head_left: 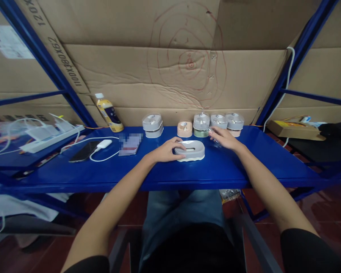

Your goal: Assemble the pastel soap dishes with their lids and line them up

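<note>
On the blue table, a grey oval box [198,148] with a slot in its top lies in front of me. My left hand [169,150] is closed round its left end, thumb at the near side and fingers over the far side. My right hand [224,138], off to the right of the box, pinches a clear plastic piece [216,143] whose exact kind I cannot make out. Just behind that hand stands a grey and green lidded box [201,123]. A peach-coloured box [184,129] sits to its left.
More clear-lidded boxes stand at the back right [235,123] and back left [152,125]. A yellow bottle [109,113], a phone [84,151], a white charger [104,144] with cable and a blurred flat item [130,145] occupy the left. Blue posts [298,57] frame the table.
</note>
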